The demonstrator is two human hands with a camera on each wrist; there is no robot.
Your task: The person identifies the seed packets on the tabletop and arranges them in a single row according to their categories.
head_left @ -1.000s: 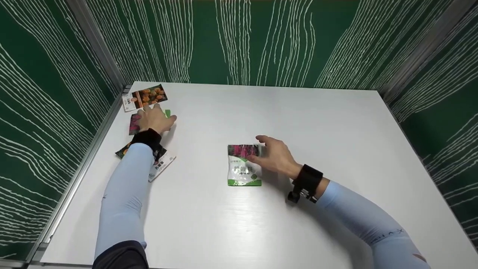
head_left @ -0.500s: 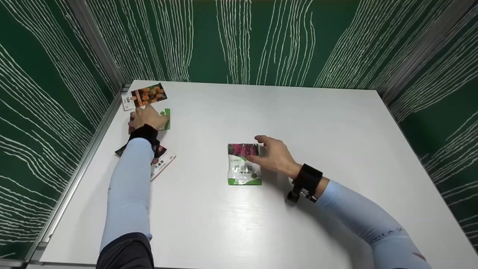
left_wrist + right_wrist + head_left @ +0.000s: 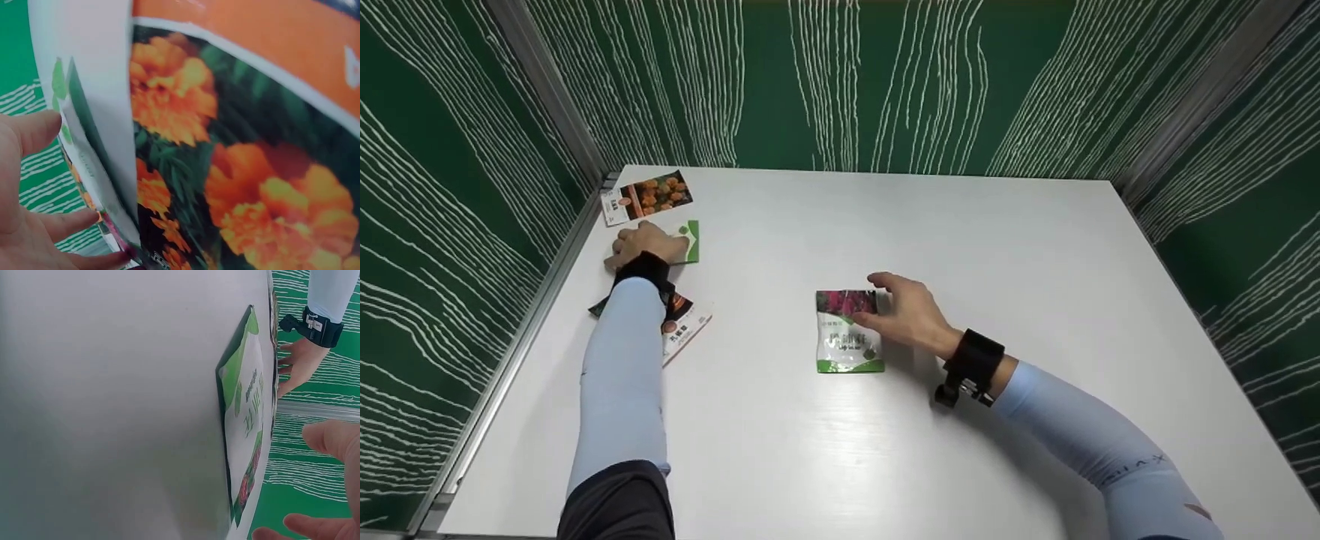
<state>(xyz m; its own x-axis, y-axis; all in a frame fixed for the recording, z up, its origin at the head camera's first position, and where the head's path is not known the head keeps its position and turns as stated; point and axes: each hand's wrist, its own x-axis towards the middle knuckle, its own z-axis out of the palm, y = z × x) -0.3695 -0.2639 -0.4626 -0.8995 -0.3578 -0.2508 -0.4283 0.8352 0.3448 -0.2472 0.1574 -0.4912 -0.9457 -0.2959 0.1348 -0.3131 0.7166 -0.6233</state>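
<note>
My left hand (image 3: 645,246) lies over a white-and-green seed packet (image 3: 693,240) at the table's left side, hiding most of it. In the left wrist view, the thumb is by this packet's green end, with the fingers spread toward its pink-flowered end. My right hand (image 3: 911,311) stays beside a matching seed packet (image 3: 844,341) in the middle, its thumb overlapping the packet's right edge in the head view. Fingers and thumb are apart, and nothing is held there. This packet lies flat, pink flowers at the far end, as the right wrist view also shows (image 3: 247,399).
An orange marigold seed packet (image 3: 656,196) lies at the far left corner of the white table (image 3: 960,240). Another marigold packet (image 3: 684,330) lies nearer, partly under the left forearm. Green walls with white streaks (image 3: 780,82) surround the table on three sides.
My left hand has shifted left over the green-edged seed packet, uncovering more of its green end. The right hand and the middle packet stay put.
</note>
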